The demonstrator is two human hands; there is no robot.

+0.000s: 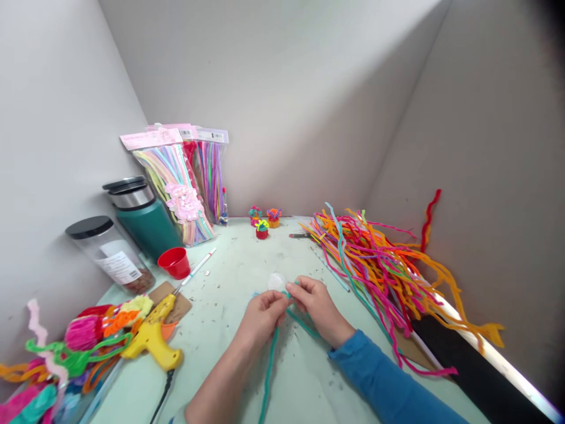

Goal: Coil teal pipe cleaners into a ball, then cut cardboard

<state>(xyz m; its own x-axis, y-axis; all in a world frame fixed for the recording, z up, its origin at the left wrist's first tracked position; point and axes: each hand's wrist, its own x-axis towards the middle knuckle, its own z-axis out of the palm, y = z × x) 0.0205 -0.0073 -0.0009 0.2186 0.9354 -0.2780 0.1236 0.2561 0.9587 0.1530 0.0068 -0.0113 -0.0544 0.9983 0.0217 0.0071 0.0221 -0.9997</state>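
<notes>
Both hands pinch a teal pipe cleaner (270,365) above the counter (229,294): left hand (261,317) and right hand (318,307) each closed on it in a fingertip grip. Labels on the pipe cleaner packs (185,182) and jar (115,254) are too small to read.

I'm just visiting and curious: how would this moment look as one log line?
left hand: pinching teal pipe cleaner | right hand: pinching same | nearby: yellow glue gun, red cup

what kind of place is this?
Likely a small craft bench boxed in by plain grey walls. Signs: a heap of loose pipe cleaners, sealed pipe-cleaner packs and a yellow glue gun. Both hands pinch a teal pipe cleaner.
</notes>
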